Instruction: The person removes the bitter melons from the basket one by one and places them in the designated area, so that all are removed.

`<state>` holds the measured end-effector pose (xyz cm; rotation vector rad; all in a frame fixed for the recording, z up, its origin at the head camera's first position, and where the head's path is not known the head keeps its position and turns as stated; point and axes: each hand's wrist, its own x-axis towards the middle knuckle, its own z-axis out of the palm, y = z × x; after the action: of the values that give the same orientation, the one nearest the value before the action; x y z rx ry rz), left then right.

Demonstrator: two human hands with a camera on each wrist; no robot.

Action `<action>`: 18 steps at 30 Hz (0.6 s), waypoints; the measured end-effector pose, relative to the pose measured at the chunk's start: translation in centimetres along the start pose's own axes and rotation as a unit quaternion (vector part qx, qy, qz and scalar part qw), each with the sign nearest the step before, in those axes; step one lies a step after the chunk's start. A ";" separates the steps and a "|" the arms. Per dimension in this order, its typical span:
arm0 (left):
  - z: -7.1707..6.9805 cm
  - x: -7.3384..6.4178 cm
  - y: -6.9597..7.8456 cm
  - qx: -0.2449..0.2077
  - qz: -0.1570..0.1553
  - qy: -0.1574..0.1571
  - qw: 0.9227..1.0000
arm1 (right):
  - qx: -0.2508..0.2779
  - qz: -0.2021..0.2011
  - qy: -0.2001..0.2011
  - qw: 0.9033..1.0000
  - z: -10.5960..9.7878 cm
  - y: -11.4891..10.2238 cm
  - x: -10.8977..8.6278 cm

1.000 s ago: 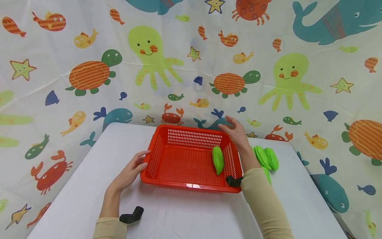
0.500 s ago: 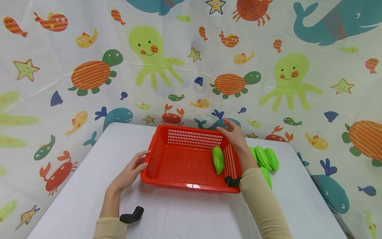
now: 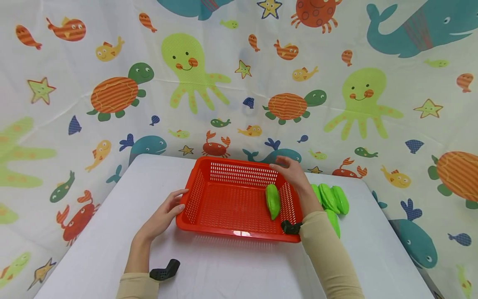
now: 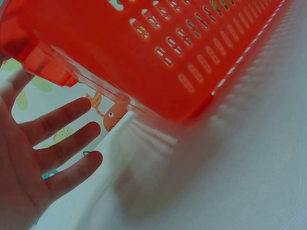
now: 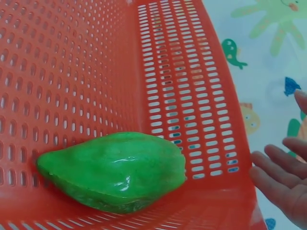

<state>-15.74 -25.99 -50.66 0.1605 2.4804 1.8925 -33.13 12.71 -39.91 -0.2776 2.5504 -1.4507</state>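
My left hand (image 3: pixel 166 214) is at the left rim of a red plastic basket (image 3: pixel 239 234), fingertips right at the edge. In the left wrist view, its fingers (image 4: pixel 72 148) are spread and fairly straight beneath the overhanging rim. Near the basket's back right corner is my right hand (image 3: pixel 295 174), its fingers loosely bent with nothing held in them. Inside the basket, toward the right wall, lies one glossy green fruit-like piece (image 3: pixel 273 202), with a ridged body tapering to a point. The right wrist view shows this green piece (image 5: pixel 115 172) close up, the right-hand fingers (image 5: pixel 276 165) outside the rim.
Several similar green pieces (image 3: pixel 340 200) lie on the white table (image 3: pixel 149 182) right of the basket, partly hidden by the right forearm. A curtain (image 3: pixel 239 91) printed with sea animals hangs behind. Black wrist-worn devices (image 3: pixel 164 270) stick out from both sleeves.
My right hand has lowered slightly and shifted a little left, toward the basket's back right corner. The left hand, basket and green pieces stay where they were.
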 end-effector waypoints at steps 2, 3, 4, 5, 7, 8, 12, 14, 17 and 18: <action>0.0 0.0 0.0 -0.001 0.000 0.000 1.000 | -0.003 0.003 -0.002 1.000 0.0 0.0 0.0; 0.0 -0.1 0.0 -0.001 -0.001 0.001 1.000 | -0.006 0.006 -0.004 1.000 0.0 -0.1 -0.1; 0.0 -0.1 0.0 -0.002 -0.001 0.000 1.000 | -0.012 0.009 -0.006 1.000 0.0 -0.1 -0.1; 0.0 -0.1 0.0 -0.002 -0.001 0.000 1.000 | -0.020 0.012 -0.009 1.000 0.0 0.0 -0.1; 0.0 -0.1 0.1 -0.003 -0.001 0.000 1.000 | -0.037 0.019 -0.015 0.999 0.0 0.1 -0.1; 0.0 -0.1 0.1 -0.003 -0.002 0.000 1.000 | -0.043 0.023 -0.018 0.999 0.0 0.1 -0.1; 0.0 -0.1 0.1 -0.001 -0.003 0.001 1.000 | -0.063 0.033 -0.024 0.997 0.0 0.3 -0.1; 0.0 -0.1 0.1 0.000 -0.003 0.001 1.000 | -0.076 0.034 -0.032 0.996 0.0 0.3 0.0; 0.0 -0.1 0.0 0.000 -0.002 0.001 1.000 | -0.097 0.035 -0.047 0.994 0.2 0.4 0.0; 0.0 -0.1 0.0 0.000 -0.001 0.001 1.000 | -0.105 0.034 -0.052 0.993 0.2 0.4 0.0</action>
<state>-15.68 -25.99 -50.63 0.1545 2.4817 1.8918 -33.09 12.73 -40.36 -0.2869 2.6004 -1.1158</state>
